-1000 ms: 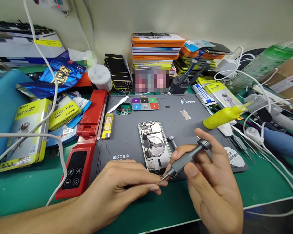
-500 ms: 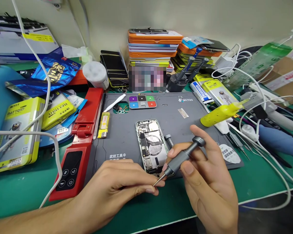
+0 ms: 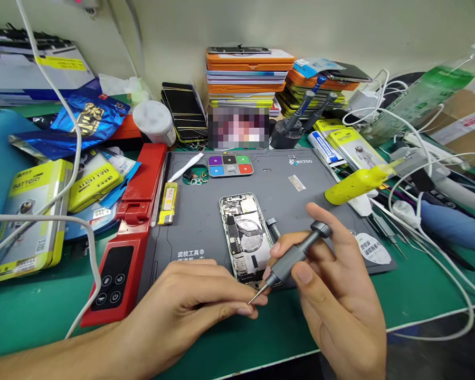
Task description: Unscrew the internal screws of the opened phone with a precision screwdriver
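- Opened smartphone [image 3: 250,235]: on grey mat [image 3: 200,214], long axis running away from wearer.
- Left hand [image 3: 196,295]: before smartphone's near end, fingertips pinched, any contents hidden.
- Right hand [image 3: 338,306]: right of smartphone's near end, gripping precision screwdriver [image 3: 291,263], tip at left fingertips.

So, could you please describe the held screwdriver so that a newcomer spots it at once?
Find the grey mat on the green bench. Over its near edge, the right hand holds the dark grey screwdriver, slanting down to the left hand. Unlike the grey tool beside the opened phone, its thin shaft shows.
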`<state>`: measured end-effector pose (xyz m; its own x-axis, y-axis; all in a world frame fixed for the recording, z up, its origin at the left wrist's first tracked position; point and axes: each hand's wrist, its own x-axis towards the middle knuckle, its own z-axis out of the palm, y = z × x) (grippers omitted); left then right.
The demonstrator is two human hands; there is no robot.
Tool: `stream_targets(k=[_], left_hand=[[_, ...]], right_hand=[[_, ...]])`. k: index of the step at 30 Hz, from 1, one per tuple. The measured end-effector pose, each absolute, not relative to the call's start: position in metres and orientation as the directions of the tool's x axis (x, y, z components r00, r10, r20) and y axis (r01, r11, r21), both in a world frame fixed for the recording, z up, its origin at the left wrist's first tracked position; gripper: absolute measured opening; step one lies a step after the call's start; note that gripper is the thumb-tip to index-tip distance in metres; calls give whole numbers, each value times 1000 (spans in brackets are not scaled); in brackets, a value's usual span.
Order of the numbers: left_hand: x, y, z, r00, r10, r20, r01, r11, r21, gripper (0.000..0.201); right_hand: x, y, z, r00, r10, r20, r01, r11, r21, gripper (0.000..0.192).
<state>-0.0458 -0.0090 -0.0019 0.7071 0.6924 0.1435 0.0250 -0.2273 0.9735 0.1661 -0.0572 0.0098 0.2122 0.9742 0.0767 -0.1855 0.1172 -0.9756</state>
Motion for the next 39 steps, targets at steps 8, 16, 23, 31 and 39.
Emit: stream_targets(k=[8, 16, 23, 31, 39], left_hand=[[-46, -10, -5, 711, 678, 185, 23, -286, 958, 17], [-44, -11, -8, 747, 613, 257, 131, -515, 847, 18], [-42, -17, -7, 822, 211, 528, 60, -956, 289, 33], [-48, -21, -14, 871, 87, 483, -39, -969, 245, 30], [-42, -19, -12, 859, 161, 486, -15, -941, 339, 40]], right_hand=[[172, -57, 6, 195, 972, 127, -146, 157, -977, 50], [174, -53, 2, 276, 908, 315, -2, 329, -944, 53], [161, -54, -9, 146, 654, 742, 575, 554, -601, 81], [165, -57, -20, -42, 691, 722, 580, 605, -545, 85], [163, -55, -19, -136, 712, 689, 572, 624, -532, 83]])
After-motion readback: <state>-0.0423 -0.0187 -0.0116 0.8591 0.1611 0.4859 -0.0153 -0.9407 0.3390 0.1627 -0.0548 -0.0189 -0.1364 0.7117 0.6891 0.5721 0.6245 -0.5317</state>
